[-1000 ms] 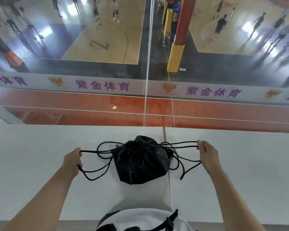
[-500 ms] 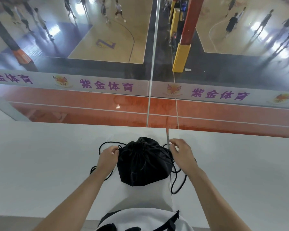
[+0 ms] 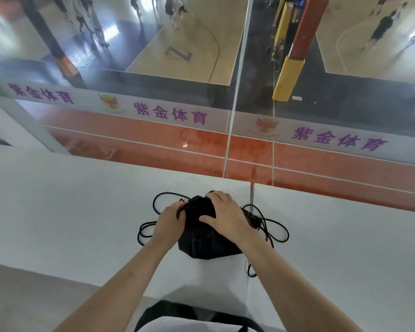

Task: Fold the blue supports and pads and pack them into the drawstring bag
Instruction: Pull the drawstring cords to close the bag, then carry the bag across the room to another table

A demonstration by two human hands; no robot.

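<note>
White ledge (image 3: 70, 212) by a glass railing, basketball courts far below through the glass. Right hand (image 3: 225, 216) lies spread, fingers straight-ish, flat on top of the black drawstring bag (image 3: 206, 240), covering its far right shoulder and reaching over the gathered mouth. Left hand (image 3: 170, 221) is at the bag's left side near the cinched top, fingers curled in against the fabric; looks like it pinches the neck or a cord there, but blur makes it hard to confirm. Bag sits bunched and rounded directly between both hands, centred ahead of the body, mouth pointing away from the person, bottom toward them. No blue supports or pads visible anywhere, so presumably already inside; cannot tell for sure. Black cords (image 3: 271, 226) loop loose on the ledge on both sides, bigger tangle to the right, one strand trailing toward the near edge by the panel seam (image 3: 250, 197). Judgement: packing is about done, what's left is tidying or cinching. Both hands equally near; right is on top, left has the better line to the neck. Loose cords near the edge could snag.
</note>
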